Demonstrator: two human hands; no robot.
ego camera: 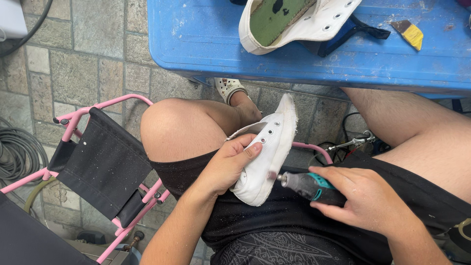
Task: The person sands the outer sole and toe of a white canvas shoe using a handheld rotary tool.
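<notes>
My left hand (227, 164) grips a white canvas shoe (271, 147) by its upper, holding it tilted over my lap with the sole edge facing right. My right hand (360, 196) holds a grey and teal rotary tool (309, 186), its spinning tip touching the shoe's side near the toe. A second white shoe (294, 22) with a green insole lies on its side on the blue table (206, 39) ahead of me.
A pink folding chair (105, 162) with black fabric stands to my left on the stone floor. A small yellow-handled brush (409, 32) lies on the table's right. Coiled hoses (17, 152) lie at far left. A metal clip tool (355, 143) hangs between my knees.
</notes>
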